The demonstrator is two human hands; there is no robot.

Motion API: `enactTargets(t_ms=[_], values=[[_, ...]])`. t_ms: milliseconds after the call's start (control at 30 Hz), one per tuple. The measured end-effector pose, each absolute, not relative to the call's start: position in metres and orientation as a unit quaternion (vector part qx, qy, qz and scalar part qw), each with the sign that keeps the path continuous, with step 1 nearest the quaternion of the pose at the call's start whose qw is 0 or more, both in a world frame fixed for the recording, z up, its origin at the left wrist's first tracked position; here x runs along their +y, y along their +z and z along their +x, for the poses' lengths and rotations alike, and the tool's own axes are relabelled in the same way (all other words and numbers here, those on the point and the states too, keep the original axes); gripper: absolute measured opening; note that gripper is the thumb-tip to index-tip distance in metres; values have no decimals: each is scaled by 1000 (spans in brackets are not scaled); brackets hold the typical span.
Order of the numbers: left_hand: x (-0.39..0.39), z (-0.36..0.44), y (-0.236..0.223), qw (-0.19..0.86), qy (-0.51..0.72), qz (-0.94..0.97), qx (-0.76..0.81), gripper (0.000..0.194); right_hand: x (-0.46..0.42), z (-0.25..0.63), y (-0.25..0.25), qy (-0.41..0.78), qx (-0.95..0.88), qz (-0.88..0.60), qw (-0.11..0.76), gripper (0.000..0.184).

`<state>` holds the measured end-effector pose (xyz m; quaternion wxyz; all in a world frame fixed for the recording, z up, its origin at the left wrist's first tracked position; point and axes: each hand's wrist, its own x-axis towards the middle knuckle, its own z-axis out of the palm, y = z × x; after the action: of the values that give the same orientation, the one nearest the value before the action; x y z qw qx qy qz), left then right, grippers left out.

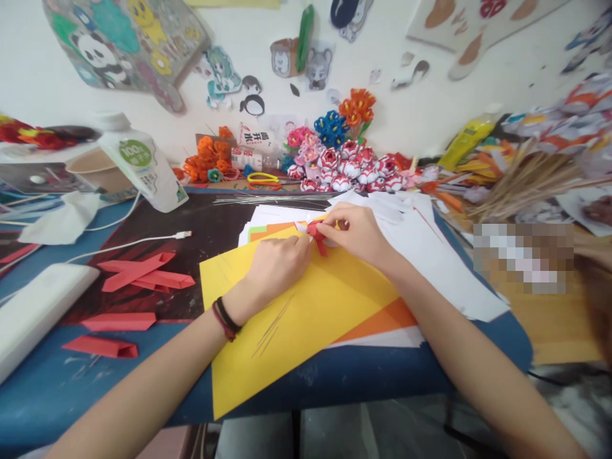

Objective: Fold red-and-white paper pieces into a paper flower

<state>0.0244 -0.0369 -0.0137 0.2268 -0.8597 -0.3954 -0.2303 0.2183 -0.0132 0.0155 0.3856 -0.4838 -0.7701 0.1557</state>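
Note:
Between my two hands, above a yellow sheet of paper [296, 319], is a small red and white folded-paper piece [316, 228]. My left hand [280, 264] is closed, with thumb and index finger pinching its left side. From the right, my right hand [356, 233] pinches the same piece between thumb and fingertips. The fingers hide part of its shape. On the yellow sheet, below my left hand, lie several thin wires [272, 328]. Folded red paper strips [148, 273] are crossed in a pile to the left, with further red folded pieces [119, 321] nearer me.
White paper sheets [430, 268] spread to the right. At the back stand red-and-white paper flowers [344, 167], yellow-handled scissors [262, 180] and a white bottle [143, 166]. A white power strip [48, 312] and cable lie left. A blurred person's arm [595, 280] appears at far right.

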Motion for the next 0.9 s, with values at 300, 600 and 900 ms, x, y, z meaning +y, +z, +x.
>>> enactTargets(t_ms=[300,600,900], values=[[-27,19,-5,-6,-312,-778,-545,29,-14,219,21,203,-741,-445,460,15],[-24,19,4,-193,-389,-706,-560,31,-13,218,11,209,-809,-397,380,17],[-23,19,2,-151,-370,-723,-563,22,-14,219,16,193,-788,-386,438,12]])
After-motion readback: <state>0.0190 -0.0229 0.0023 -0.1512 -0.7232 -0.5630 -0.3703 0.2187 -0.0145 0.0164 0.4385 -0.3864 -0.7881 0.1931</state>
